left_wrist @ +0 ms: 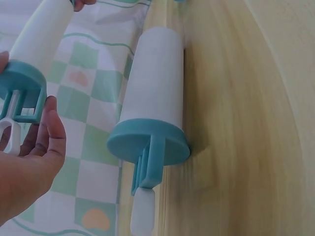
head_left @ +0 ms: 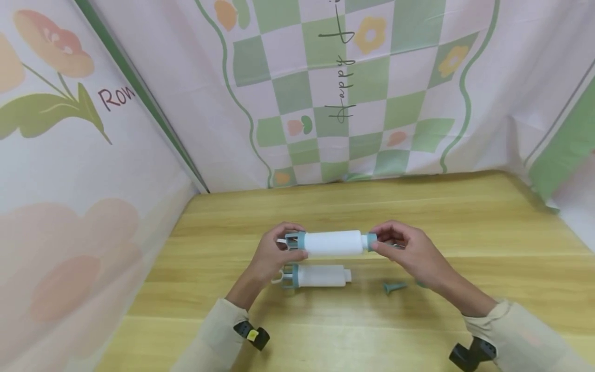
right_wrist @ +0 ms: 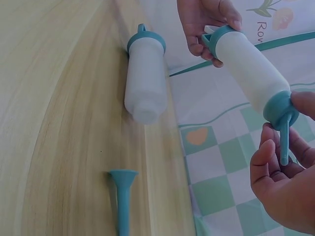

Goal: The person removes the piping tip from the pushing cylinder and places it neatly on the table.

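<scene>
A white plastic tube [head_left: 332, 243], with a teal slotted end piece and a white ring handle, lies level between my hands above the table. My left hand [head_left: 274, 253] grips its teal end piece [left_wrist: 22, 78], thumb and fingers on opposite sides. At the other end, my right hand [head_left: 416, 253] pinches the teal nozzle cap [right_wrist: 279, 109], whose thin spout points away from the tube. A second, similar tube [head_left: 322, 276] rests on its side just nearer to me, its narrow white neck uncapped. Right of it lies a loose teal nozzle [head_left: 394, 287] with a flared end.
The wooden table [head_left: 223, 330] extends around the parts. A hanging cloth [head_left: 325, 88] with green checks borders its far edge, and a flowered cloth [head_left: 56, 170] hangs along the left. Another teal bit [head_left: 420, 283] shows beside the right wrist, mostly hidden.
</scene>
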Tool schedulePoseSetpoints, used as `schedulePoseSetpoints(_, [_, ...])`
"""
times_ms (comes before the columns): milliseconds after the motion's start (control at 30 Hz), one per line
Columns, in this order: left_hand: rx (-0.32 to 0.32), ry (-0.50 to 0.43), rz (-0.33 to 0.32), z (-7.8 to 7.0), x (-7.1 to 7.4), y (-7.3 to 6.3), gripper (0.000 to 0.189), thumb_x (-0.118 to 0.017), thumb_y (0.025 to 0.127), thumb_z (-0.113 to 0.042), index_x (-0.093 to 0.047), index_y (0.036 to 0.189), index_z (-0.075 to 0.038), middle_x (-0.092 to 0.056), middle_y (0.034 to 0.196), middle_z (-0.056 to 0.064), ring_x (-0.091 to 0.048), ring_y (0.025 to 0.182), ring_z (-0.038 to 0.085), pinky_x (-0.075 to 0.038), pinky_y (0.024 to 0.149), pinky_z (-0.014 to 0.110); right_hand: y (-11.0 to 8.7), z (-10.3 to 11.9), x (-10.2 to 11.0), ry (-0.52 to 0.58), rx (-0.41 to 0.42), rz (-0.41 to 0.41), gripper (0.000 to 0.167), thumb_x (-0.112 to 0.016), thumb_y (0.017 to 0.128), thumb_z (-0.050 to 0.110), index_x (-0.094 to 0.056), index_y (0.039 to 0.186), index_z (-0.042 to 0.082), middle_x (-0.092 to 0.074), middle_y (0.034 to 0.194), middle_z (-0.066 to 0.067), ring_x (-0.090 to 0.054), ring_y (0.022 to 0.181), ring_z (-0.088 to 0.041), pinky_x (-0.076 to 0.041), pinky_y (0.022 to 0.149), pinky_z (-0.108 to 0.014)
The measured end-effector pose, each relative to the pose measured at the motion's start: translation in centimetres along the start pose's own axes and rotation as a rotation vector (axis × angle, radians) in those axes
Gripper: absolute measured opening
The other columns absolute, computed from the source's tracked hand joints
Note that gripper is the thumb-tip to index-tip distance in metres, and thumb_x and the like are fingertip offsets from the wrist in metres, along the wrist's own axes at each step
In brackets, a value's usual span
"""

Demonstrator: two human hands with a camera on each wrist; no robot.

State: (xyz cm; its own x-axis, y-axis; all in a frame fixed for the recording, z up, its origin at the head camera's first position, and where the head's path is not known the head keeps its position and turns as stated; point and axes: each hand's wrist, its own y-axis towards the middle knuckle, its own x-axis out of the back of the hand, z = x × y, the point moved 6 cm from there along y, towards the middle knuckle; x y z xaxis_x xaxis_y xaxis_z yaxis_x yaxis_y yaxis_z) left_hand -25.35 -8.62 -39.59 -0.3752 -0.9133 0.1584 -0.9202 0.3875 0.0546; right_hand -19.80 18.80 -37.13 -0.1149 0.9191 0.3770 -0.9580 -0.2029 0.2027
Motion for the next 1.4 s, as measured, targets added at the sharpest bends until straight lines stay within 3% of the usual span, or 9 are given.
schedulePoseSetpoints(233, [0.039,0.002,-0.021,0.4,0.5,0.3,0.046,-0.083,0.077,-0.006,-0.066,0.119,-0.012,-0.061,0.117,0.01,-0.057,0.09,0.026,-0.053,0.078,0.036,0.1,-0.3,0.2,0.033,-0.008,-0.003,0.029,-0.063,0.1,0.016,-0.06,0.121,-0.003,-0.063,0.104,-0.015,-0.065,0.087,-0.019,-0.054,0.068,-0.028])
schedulePoseSetpoints(567, [0.053,0.045,-0.002,0.6,1.3,1.0,0.049,-0.084,0.078,-0.008,-0.064,0.123,-0.011,-0.06,0.118,0.011,-0.057,0.097,0.028,-0.053,0.081,0.037,-0.1,-0.6,0.4,0.017,-0.012,-0.002,0.03,-0.062,0.101,0.017,-0.059,0.123,-0.002,-0.063,0.104,-0.014,-0.066,0.089,-0.019,-0.055,0.072,-0.028])
schedulePoseSetpoints(867, [-0.023,0.132,0.05,1.1,2.4,2.4,0.048,-0.086,0.076,-0.006,-0.064,0.119,-0.007,-0.065,0.112,0.009,-0.06,0.096,0.026,-0.053,0.081,0.035,-0.2,-1.1,0.6,-0.026,-0.023,-0.014,0.03,-0.065,0.099,0.018,-0.06,0.124,0.001,-0.064,0.104,-0.01,-0.064,0.091,-0.018,-0.055,0.075,-0.027])
schedulePoseSetpoints(1167, [-0.091,0.287,0.127,1.9,3.3,4.1,0.046,-0.088,0.072,-0.005,-0.061,0.109,-0.005,-0.065,0.106,0.009,-0.063,0.094,0.025,-0.055,0.082,0.036,-0.1,-1.5,0.7,-0.043,-0.039,-0.011,0.031,-0.066,0.099,0.023,-0.061,0.122,0.002,-0.065,0.105,-0.01,-0.065,0.094,-0.02,-0.056,0.077,-0.029])
schedulePoseSetpoints(1400, [-0.059,0.331,0.136,2.9,3.6,5.5,0.045,-0.089,0.072,-0.002,-0.059,0.106,-0.006,-0.065,0.108,0.009,-0.065,0.095,0.025,-0.056,0.08,0.036,0.1,-1.7,0.5,-0.022,-0.032,0.0,0.029,-0.067,0.098,0.022,-0.061,0.117,0.001,-0.066,0.102,-0.011,-0.066,0.091,-0.024,-0.056,0.075,-0.03])
